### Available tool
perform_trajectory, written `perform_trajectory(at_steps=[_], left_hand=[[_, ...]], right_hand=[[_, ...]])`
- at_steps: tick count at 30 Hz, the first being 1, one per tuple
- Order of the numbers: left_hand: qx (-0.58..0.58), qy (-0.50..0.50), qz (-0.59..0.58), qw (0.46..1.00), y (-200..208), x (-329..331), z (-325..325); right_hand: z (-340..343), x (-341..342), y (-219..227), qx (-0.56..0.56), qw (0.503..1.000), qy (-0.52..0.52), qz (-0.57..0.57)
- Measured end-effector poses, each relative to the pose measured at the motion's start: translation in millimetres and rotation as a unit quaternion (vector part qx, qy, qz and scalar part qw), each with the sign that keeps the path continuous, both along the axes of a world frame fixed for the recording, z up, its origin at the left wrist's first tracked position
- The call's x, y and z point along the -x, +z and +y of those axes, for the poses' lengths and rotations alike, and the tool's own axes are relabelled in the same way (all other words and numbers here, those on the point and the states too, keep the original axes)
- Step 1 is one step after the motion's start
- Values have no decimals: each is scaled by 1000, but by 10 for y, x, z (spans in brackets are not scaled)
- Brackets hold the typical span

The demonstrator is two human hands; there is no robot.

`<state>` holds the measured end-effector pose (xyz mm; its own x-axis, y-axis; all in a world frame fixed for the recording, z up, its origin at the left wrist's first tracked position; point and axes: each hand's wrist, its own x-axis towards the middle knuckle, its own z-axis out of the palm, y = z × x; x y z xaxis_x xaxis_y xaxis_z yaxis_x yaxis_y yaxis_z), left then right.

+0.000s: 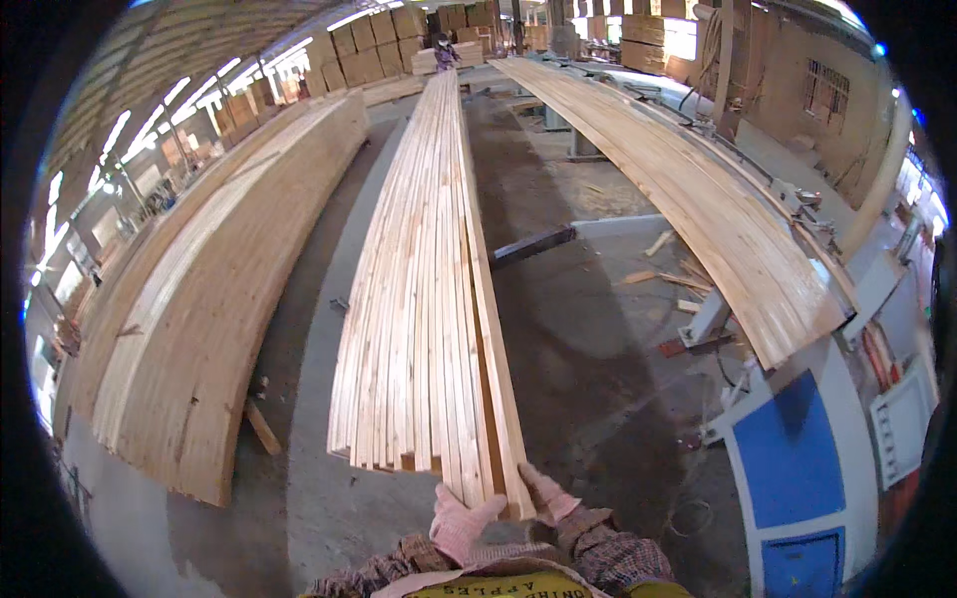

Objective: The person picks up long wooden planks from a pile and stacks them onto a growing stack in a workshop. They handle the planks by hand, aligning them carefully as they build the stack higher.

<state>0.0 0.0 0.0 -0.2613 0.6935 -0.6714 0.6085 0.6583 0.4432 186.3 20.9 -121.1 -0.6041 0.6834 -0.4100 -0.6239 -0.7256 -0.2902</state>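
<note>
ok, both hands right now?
Left hand: at the strip ends, grip can't be told.
Right hand: against the rightmost strip, grip can't be told.

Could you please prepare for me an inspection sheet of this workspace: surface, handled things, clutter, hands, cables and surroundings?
Surface: grey floor with darker patches.
Handled things: long wooden strips side by side; a gap shows beside the rightmost strip.
Clutter: wood scraps on the floor at the right.
Hands: left hand and right hand, both gloved, at the strips' near ends; firmness of grip cannot be told.
Cables: reddish lines beside the blue-and-white cabinet; hoses or cables, unclear.
Surroundings: board stack on the left, long wooden panel on the right, another person near the strips' far end.
</note>
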Motion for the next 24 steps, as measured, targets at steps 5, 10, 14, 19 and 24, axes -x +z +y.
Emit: perform_trajectory(at_steps=[5,10,14,19,24], left_hand=[[-26,-21,123,992,76,-315,25],[12,-20,149,988,258,-550,164],[19,-36,168,985,-208,-551,127],[24,-45,189,981,-204,-627,150],[2,30,137,990,-115,-707,175]], right_hand=[[242,211,-527,-22,992,15,126],[253,152,-686,11,975,16,222],[112,201,-73,84,959,-31,269],[100,149,53,52,965,-8,256],[142,-6,85,26,986,-23,165]])
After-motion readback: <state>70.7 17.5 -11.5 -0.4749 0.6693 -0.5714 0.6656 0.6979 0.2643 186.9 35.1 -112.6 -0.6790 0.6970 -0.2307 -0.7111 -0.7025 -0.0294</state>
